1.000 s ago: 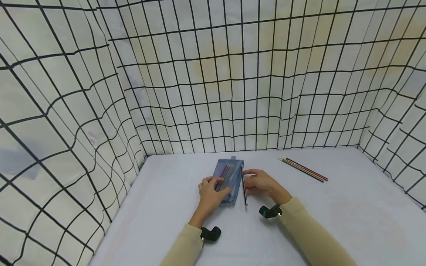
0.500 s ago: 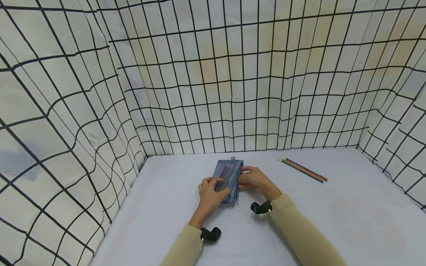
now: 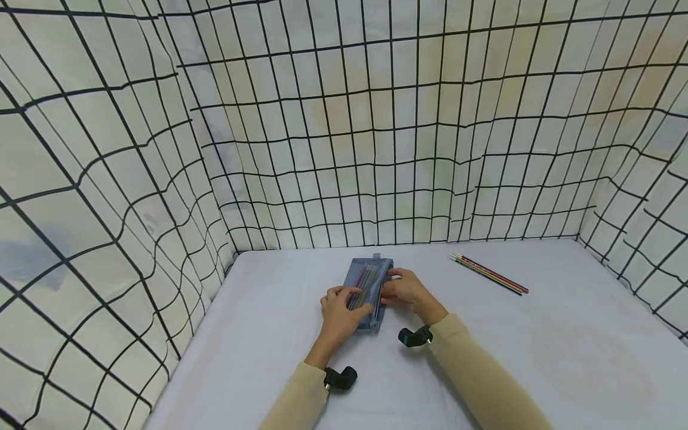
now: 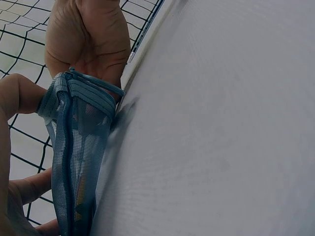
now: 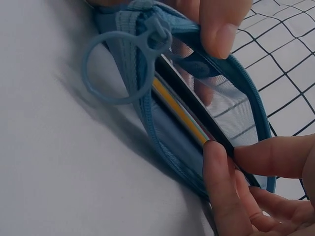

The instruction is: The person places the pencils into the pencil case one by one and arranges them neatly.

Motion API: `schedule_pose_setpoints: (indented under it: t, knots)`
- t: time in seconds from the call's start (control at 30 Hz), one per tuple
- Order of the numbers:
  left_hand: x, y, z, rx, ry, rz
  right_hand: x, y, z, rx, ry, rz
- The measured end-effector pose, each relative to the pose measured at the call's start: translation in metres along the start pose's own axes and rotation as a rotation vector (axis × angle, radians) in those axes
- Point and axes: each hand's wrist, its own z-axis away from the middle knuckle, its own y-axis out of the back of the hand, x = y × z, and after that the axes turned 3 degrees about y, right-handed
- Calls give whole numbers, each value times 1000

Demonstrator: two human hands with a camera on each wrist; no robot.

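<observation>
A blue mesh pencil case (image 3: 380,279) with several pencils inside lies on the table, its zipped side gaping toward the right. My left hand (image 3: 340,313) grips it from the left; that hand's thumb (image 5: 224,29) holds the upper edge of the mouth. My right hand (image 3: 409,291) reaches in at the opening, thumb and fingers pinching pencils. In the right wrist view, a black pencil (image 5: 191,101) and a yellow pencil (image 5: 179,110) lie lengthwise within the mouth at those fingertips. A blue ring zipper pull (image 5: 87,73) hangs at the mouth's end.
More pencils (image 3: 489,273), red, yellow and dark, lie together on the white table (image 3: 570,334) at the back right. Black netting (image 3: 419,143) over white cloth rises behind and on both sides. Each wrist carries a small black camera (image 3: 341,378).
My right hand has moved left with the pencils, which stood outside at the case's right edge and are now inside its opening. The left hand and the case have stayed put.
</observation>
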Motion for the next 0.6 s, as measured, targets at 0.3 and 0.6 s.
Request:
schedule_pose_setpoints:
  t: [0.3,0.6]
  knots:
    - [-1,0,0,1,-3,4,2,-1,-1,18,-10,37]
    - [0,-1,-1,2,0,12,5,22,4,32,53,149]
